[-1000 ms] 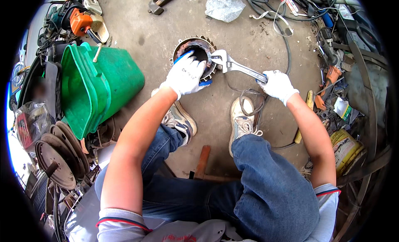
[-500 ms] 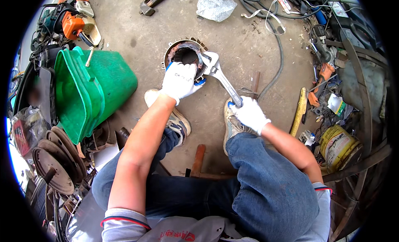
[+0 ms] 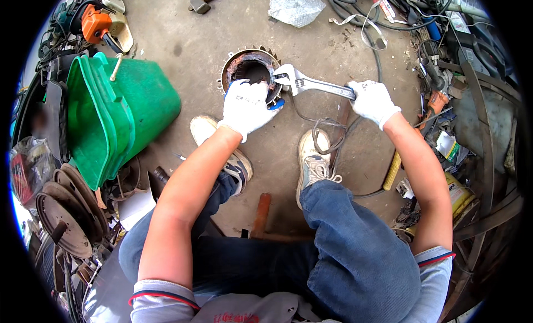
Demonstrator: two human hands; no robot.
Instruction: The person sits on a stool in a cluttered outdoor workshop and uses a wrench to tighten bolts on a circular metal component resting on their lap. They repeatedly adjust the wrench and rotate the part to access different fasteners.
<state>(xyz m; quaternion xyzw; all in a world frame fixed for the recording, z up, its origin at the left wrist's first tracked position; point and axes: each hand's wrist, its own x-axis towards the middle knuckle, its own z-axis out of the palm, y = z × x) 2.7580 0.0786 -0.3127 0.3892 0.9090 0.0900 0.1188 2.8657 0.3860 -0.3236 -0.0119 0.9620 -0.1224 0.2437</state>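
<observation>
A round, finned motor housing point(image 3: 229, 73) stands on the floor in front of me, with reddish-brown windings point(image 3: 244, 60) around its dark hollow middle. My left hand point(image 3: 247, 107), in a white glove with blue on the thumb, grips the near rim, its fingers bent over the edge. In my gloved right hand point(image 3: 372, 101) is the handle end of an adjustable wrench point(image 3: 325, 87). The wrench lies almost level across the view, its jaws against the housing's right rim. What the jaws bite on is too small to tell.
At left lies a green bin point(image 3: 147, 95), with rusty discs point(image 3: 64, 217) below it and an orange power tool point(image 3: 95, 24) above. A hammer point(image 3: 200, 2) and bubble wrap point(image 3: 297, 6) lie at the far side. Cable point(image 3: 325, 135) loops near my right shoe point(image 3: 306, 156); clutter lines the right.
My right hand has swung the wrench handle away from me and to the right, from a slant to nearly level. The left hand keeps its grip on the rim.
</observation>
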